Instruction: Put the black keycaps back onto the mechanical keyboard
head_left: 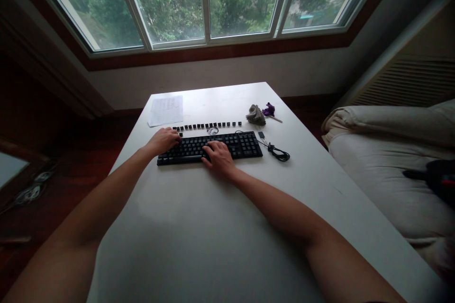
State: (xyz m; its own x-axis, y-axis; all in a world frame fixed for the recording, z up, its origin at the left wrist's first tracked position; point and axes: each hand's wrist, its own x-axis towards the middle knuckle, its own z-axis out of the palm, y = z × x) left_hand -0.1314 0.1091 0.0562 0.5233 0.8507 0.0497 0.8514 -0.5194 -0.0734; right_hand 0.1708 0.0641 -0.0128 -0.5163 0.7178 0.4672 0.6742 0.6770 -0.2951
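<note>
Keyboard [190, 149] is sitting on the white table [199, 203], slightly angled, with its far edge near a row of small black keycaps [194, 127]. Your left hand [164, 141] is at the far left corner, fingers bent and bunched close together, but I can't tell if they're pinching anything. Your right hand [221, 158] lies over the middle, thumb apart from the fingers, not clamped on anything I can see. Biggest risk imo is that row: catch it with your left knuckles, or let the board creep away from you under a push, and the line gets scrambled. The single keycap [181, 135] by your left fingertips looks easiest to flick. Also watch the clear round thing [212, 130] between board and row; a nudge could shove it into the caps. Cable [279, 153] is coiled just off the right end, so sliding that way could snag it. Room-wise, the far side is tight, with paper [165, 110] up left and a grey cloth [256, 116] and purple thing [269, 109] up right. Left table edge runs under your forearm, so stuff swept left could drop. Best space is toward you, between your forearms.
</note>
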